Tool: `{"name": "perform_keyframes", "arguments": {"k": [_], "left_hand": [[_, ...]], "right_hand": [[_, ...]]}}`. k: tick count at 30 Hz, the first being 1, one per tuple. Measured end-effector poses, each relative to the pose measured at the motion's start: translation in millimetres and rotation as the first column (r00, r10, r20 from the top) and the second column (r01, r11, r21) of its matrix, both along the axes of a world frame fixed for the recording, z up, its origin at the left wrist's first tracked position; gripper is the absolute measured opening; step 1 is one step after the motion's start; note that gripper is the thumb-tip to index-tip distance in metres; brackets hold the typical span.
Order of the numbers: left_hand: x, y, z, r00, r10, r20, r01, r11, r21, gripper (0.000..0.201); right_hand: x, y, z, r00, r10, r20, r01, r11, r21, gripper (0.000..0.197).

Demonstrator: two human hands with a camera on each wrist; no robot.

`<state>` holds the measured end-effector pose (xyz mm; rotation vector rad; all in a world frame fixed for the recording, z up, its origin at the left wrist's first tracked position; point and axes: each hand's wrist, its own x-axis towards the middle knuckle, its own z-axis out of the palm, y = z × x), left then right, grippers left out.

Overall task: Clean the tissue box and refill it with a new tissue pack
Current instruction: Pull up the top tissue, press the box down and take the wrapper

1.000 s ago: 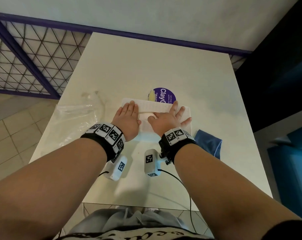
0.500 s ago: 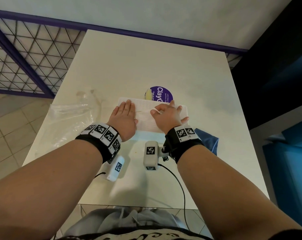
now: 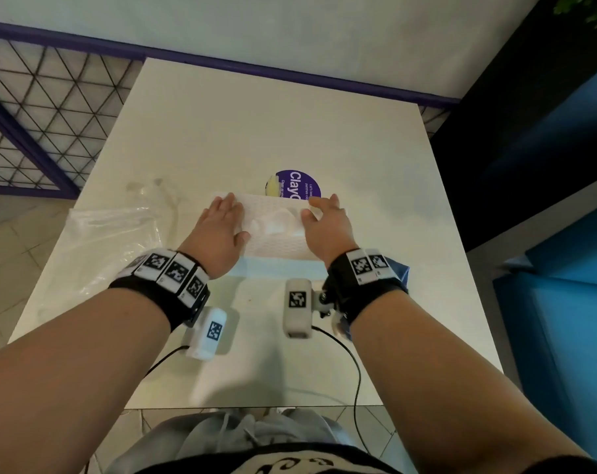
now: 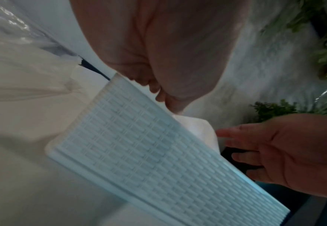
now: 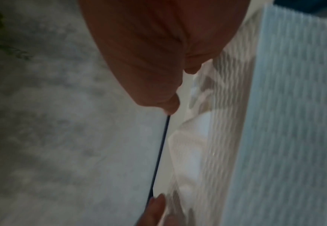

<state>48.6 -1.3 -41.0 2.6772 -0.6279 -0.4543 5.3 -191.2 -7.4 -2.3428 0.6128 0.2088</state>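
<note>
My left hand (image 3: 221,230) lies flat with fingers straight on the left end of the white woven-pattern tissue box (image 3: 273,241), which sits mid-surface (image 3: 221,124). My right hand (image 3: 327,227) rests on its right end, fingers loosely bent over the far edge. A tissue (image 3: 276,222) pokes up between them. Clear plastic wrap (image 3: 102,241) lies left; a blue cloth (image 3: 401,271) sits right

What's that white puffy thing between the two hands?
In the head view, a tissue pokes up from the top of the tissue box, between the left hand and right hand.
</note>
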Motion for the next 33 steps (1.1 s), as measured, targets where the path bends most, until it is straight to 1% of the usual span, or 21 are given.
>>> {"name": "perform_keyframes", "arguments": {"k": [1,3,4,6,8,10,16,20,24,28,31,33], "left_hand": [[-3,4,4,0.999,0.029,0.023,-0.028,0.999,-0.041,0.058],[-10,11,11,0.995,0.094,0.033,-0.092,0.994,-0.056,0.059],[-14,13,14,0.994,0.108,0.01,-0.108,0.993,-0.038,0.06],[-18,15,14,0.993,0.099,-0.059,-0.097,0.995,0.039,0.061],[-17,14,15,0.991,0.083,-0.108,-0.069,0.99,0.126,0.06],[-14,13,13,0.99,0.071,-0.125,-0.048,0.983,0.176,0.06],[-10,11,5,0.996,-0.008,-0.091,0.038,0.942,0.333,0.059],[8,-2,8,0.988,0.008,-0.156,0.04,0.951,0.307,0.059],[29,-17,9,0.987,0.023,-0.161,0.025,0.957,0.288,0.06],[37,-25,9,0.987,0.035,-0.158,0.014,0.954,0.301,0.06],[36,-26,9,0.992,0.035,-0.125,0.008,0.947,0.321,0.06],[31,-21,9,0.997,0.05,-0.064,-0.029,0.954,0.299,0.06]], "right_hand": [[-5,-7,0,1.0,0.025,0.001,-0.025,0.999,-0.026,0.045],[-16,-20,-4,0.994,0.099,-0.057,-0.105,0.988,-0.117,0.057],[-21,-26,-7,0.987,0.129,-0.093,-0.142,0.978,-0.15,0.061],[-29,-34,-12,0.969,0.172,-0.18,-0.201,0.966,-0.161,0.065],[-32,-38,-15,0.944,0.196,-0.264,-0.243,0.958,-0.155,0.064],[-33,-41,-16,0.921,0.218,-0.325,-0.287,0.94,-0.183,0.061],[-30,-47,-18,0.839,0.252,-0.483,-0.415,0.871,-0.265,0.059],[-9,-54,-17,0.829,0.235,-0.508,-0.413,0.869,-0.272,0.06],[15,-65,-11,0.834,0.215,-0.508,-0.396,0.875,-0.28,0.062],[23,-64,-10,0.818,0.198,-0.54,-0.405,0.866,-0.295,0.063],[23,-59,-6,0.83,0.167,-0.532,-0.387,0.859,-0.334,0.064],[23,-49,-2,0.851,0.123,-0.511,-0.356,0.85,-0.388,0.068]]}}
